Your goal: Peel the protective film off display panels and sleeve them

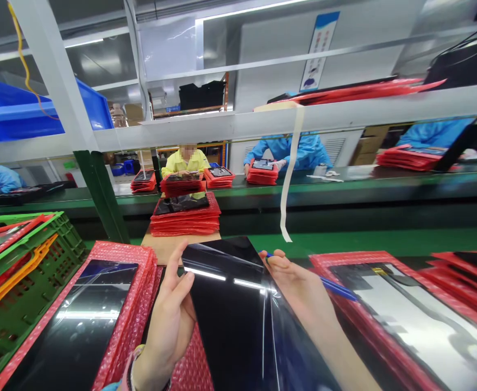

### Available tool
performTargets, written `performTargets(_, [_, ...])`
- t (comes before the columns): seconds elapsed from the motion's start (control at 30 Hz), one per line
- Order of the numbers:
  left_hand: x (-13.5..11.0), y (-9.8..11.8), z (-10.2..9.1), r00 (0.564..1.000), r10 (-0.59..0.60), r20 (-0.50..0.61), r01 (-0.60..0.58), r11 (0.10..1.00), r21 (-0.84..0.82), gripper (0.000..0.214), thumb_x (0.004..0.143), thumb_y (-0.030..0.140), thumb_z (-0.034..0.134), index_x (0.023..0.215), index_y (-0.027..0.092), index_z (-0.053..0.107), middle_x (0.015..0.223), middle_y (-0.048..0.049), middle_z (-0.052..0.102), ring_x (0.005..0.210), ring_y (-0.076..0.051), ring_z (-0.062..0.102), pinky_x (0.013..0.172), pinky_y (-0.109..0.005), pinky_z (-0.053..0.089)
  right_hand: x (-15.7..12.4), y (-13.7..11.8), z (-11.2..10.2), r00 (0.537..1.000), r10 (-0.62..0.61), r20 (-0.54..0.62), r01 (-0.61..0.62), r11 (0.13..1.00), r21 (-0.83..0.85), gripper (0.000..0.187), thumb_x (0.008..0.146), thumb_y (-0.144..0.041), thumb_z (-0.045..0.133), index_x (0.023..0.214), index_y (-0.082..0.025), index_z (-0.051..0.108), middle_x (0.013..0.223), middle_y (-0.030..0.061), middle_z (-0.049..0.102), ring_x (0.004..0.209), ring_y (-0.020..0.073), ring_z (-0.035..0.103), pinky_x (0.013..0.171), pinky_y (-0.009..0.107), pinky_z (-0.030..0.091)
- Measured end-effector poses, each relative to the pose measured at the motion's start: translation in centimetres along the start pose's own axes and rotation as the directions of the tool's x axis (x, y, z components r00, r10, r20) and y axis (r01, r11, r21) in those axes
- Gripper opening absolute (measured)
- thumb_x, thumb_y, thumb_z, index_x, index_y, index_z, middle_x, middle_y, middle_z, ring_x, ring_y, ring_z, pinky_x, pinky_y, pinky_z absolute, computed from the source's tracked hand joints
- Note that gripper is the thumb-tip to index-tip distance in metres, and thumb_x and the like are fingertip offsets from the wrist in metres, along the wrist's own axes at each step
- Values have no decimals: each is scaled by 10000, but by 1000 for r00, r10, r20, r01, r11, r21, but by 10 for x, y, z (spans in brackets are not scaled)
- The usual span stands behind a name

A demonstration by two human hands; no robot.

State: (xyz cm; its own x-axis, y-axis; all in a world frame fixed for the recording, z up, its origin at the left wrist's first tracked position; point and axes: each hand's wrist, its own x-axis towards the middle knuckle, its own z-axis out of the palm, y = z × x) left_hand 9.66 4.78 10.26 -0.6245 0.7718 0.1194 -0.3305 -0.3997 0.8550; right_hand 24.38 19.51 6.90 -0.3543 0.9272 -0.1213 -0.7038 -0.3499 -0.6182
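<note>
A glossy black screen panel [226, 320] is tilted up in front of me, with ceiling lights reflected in it. My left hand [171, 312] grips its left edge, thumb on the front face. Clear film [281, 339] lies over the panel's right side, creased and partly lifted. At the upper right edge my right hand [299, 288] is closed around a slim blue pen [338, 288]; its fingertips are by the film, but whether they pinch it I cannot tell. Under the panel shows red bubble wrap [192, 364].
Left, another black panel [79, 320] lies on stacked red bubble-wrap sleeves, beside a green crate [55, 266]. Right, a silver-backed panel [418, 320] rests on red wrap. Ahead stands a red sleeve stack [185, 224]; a white tape strip [288, 179] hangs from the shelf rail. Co-workers sit beyond.
</note>
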Motion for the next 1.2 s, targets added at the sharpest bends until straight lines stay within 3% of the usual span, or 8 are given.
performTargets(0.23, [6, -2, -4, 996, -13, 91, 12, 1000, 22, 462, 789, 196, 657, 1225, 341, 608, 1470, 90, 406, 1356, -167, 356, 1115, -220, 248, 2, 0, 1, 1000, 19, 1, -19, 999, -33, 313, 444, -74, 687, 669, -218, 525, 530, -91, 495, 729, 128, 670, 732, 195, 573])
performTargets(0.4, [10, -4, -4, 995, -29, 94, 30, 1000, -4, 465, 786, 196, 645, 1230, 328, 604, 1469, 92, 408, 1377, -165, 313, 1121, -230, 242, 6, 2, 0, 999, -53, 3, 53, 991, -123, 342, 452, -130, 730, 706, -237, 528, 527, -99, 536, 756, 136, 672, 812, 216, 537])
performTargets(0.53, [12, -9, -1, 993, -76, 87, 86, 988, -129, 379, 848, 237, 558, 1221, 272, 610, 1417, 36, 493, 1373, -154, 321, 1133, -276, 247, 1, 5, 1, 988, -157, 11, 156, 964, -216, 433, 461, -148, 782, 813, -257, 554, 626, -72, 659, 976, 177, 653, 916, 266, 463])
performTargets(0.63, [13, -13, 1, 993, -91, 69, 100, 984, -148, 358, 897, 278, 495, 1235, 219, 597, 1403, -6, 511, 1356, -154, 355, 1125, -282, 274, -9, 10, -2, 973, -219, 78, 232, 932, -278, 466, 478, -129, 808, 850, -266, 562, 887, -18, 740, 1166, 218, 573, 1028, 345, 364])
performTargets(0.73, [12, -21, -3, 991, -116, 70, 121, 990, -69, 447, 923, 316, 442, 1351, 190, 482, 1472, -25, 419, 1362, -150, 344, 1114, -273, 289, -14, 24, -15, 962, -218, 162, 264, 893, -366, 449, 554, -204, 808, 929, -286, 575, 1256, 35, 646, 1245, 251, 517, 1076, 411, 298])
performTargets(0.87, [9, -39, -26, 981, -192, 22, 188, 974, 127, 617, 932, 352, 383, 1495, 221, 170, 1548, -4, 257, 1403, -107, 235, 1123, -234, 226, -9, 58, -45, 985, -153, 81, 173, 887, -427, 350, 580, -343, 788, 844, -273, 568, 1181, 73, 694, 1262, 288, 505, 1070, 447, 306])
performTargets(0.97, [2, -56, -57, 954, -294, -55, 299, 930, 214, 760, 900, 364, 442, 1507, 218, 9, 1534, -80, 295, 1393, -172, 284, 1144, -333, 184, -3, 85, -66, 986, -165, 9, 152, 882, -446, 360, 533, -384, 786, 729, -261, 510, 1034, 94, 745, 1263, 336, 496, 1073, 505, 280])
performTargets(1.2, [-18, -68, -118, 881, -387, -273, 471, 783, 406, 866, 649, 160, 681, 1406, 6, 288, 1506, -264, 254, 1417, -296, 201, 1125, -319, 167, -10, 119, -77, 957, -279, 73, 275, 806, -525, 247, 654, -360, 702, 803, -247, 540, 1125, 110, 690, 1267, 296, 499, 1075, 466, 291])
